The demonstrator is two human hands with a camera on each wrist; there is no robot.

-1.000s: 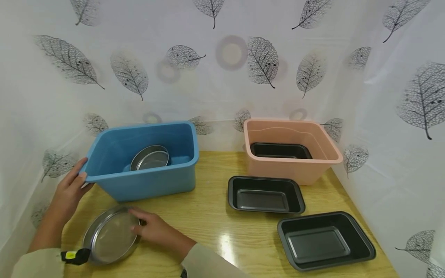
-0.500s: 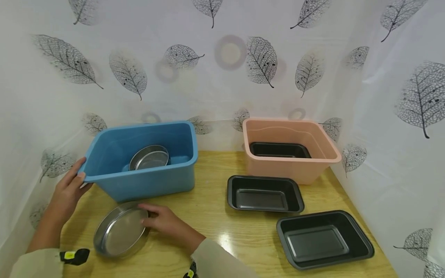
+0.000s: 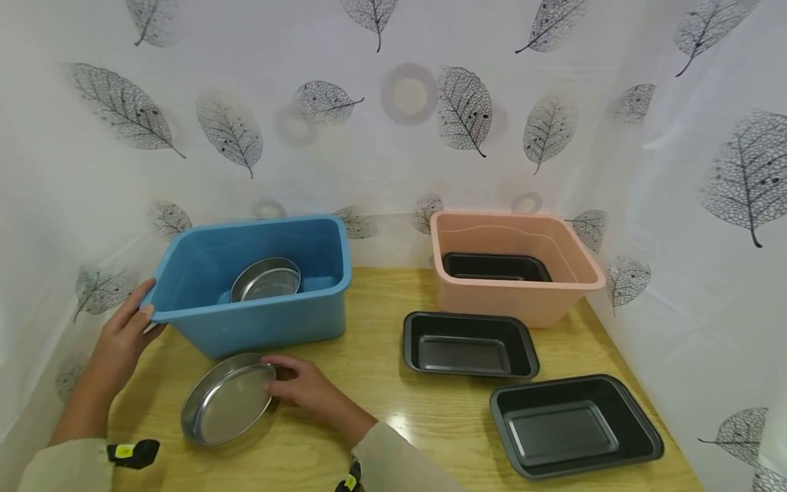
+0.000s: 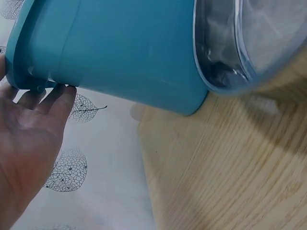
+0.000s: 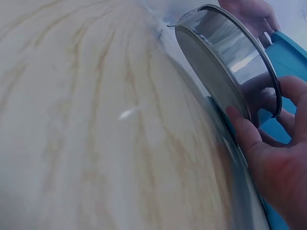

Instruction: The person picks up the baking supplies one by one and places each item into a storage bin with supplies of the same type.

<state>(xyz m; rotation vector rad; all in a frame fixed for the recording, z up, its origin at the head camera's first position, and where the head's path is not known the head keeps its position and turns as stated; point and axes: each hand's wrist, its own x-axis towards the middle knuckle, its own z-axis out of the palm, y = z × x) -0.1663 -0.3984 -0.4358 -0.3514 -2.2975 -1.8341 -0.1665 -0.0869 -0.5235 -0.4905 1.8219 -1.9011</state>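
My left hand (image 3: 119,342) grips the left end of the blue plastic bin (image 3: 277,324) by its rim; the left wrist view shows fingers hooked beneath the lip. Between thumb and fingers, my right hand (image 3: 313,393) pinches the right edge of a round silver cake pan (image 3: 227,406). That pan is tilted, just in front of the bin, and the right wrist view shows its underside (image 5: 211,72) lifted off the table. Another round metal pan (image 3: 270,283) leans inside the blue bin, its lower part hidden by the front wall.
A pink bin (image 3: 492,301) stands at the back right with a dark loaf pan (image 3: 492,266) inside. Before it lie a black loaf pan (image 3: 464,345) and a larger black rectangular pan (image 3: 578,430) on the wooden table (image 3: 369,403). Leaf-printed sheeting (image 3: 393,164) surrounds the table.
My right hand has carried the round cake pan to the right and slightly up toward the front of the blue bin. The left hand and the bins have stayed put.
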